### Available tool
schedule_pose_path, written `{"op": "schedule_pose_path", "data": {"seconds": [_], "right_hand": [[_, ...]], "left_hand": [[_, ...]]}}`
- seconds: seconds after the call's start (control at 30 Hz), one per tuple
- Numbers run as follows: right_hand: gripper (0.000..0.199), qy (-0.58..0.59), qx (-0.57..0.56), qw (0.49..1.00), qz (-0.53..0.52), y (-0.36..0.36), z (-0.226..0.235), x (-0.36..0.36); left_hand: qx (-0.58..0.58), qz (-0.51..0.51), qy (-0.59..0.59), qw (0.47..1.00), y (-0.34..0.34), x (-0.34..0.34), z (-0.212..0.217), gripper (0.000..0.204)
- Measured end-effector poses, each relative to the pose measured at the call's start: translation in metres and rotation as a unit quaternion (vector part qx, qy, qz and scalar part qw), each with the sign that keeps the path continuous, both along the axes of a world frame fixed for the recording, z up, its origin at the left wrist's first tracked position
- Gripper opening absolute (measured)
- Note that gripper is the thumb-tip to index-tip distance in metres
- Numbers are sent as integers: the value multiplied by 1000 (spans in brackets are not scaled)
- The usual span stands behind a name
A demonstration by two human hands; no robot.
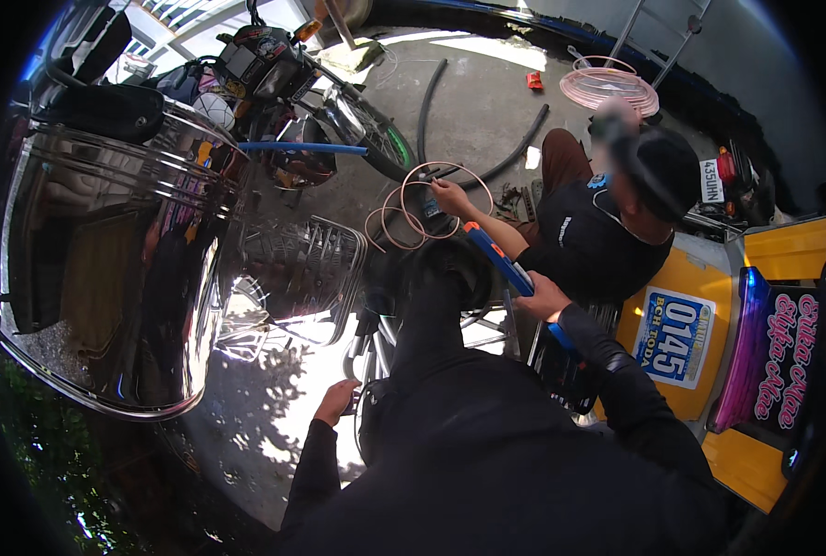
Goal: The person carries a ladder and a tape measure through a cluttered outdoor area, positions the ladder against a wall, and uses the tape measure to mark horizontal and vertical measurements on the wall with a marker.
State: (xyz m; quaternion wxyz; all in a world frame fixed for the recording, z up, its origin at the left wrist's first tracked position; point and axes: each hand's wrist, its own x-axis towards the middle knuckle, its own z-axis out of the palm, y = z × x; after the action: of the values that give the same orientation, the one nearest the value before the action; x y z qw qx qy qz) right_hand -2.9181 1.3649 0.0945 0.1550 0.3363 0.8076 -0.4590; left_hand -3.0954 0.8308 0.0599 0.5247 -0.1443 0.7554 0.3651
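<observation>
My right hand (545, 298) is closed around a long blue tool (501, 258) with an orange tip, whose exact kind I cannot make out. It slants up and left from my hand, its tip near a co-worker's forearm. My left hand (337, 401) hangs low beside my leg, its fingers loosely extended with nothing visible in them. Pale metal tubes (368, 356) show just beyond it. In front of me, the crouching co-worker's hand (450, 197) holds loops of thin copper tubing (401, 206) above the concrete floor.
A shiny metal sidecar (177, 306) and a motorcycle (279, 74) stand at the left. Black hoses (515, 153) lie on the floor ahead. A pinkish coil of tubing (608, 90) lies near a ladder (659, 37). The co-worker (608, 232) and a yellow vehicle panel (686, 269) occupy the right.
</observation>
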Motion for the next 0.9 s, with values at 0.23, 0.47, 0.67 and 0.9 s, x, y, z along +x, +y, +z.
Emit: {"op": "schedule_pose_path", "data": {"seconds": [0.23,0.47,0.67,0.9], "right_hand": [[62,-129,-13,991,-20,73,-75,-64],[62,-202,22,977,-60,92,-128,-70],[66,-202,19,973,-113,92,-146,-62],[70,-169,22,972,-163,125,-205,-42]], "left_hand": [[-93,-250,224,937,114,-145,6,42],[90,134,385,909,200,-265,117,52],[78,234,371,895,205,-286,158,52],[70,252,397,880,224,-274,118,56]]}}
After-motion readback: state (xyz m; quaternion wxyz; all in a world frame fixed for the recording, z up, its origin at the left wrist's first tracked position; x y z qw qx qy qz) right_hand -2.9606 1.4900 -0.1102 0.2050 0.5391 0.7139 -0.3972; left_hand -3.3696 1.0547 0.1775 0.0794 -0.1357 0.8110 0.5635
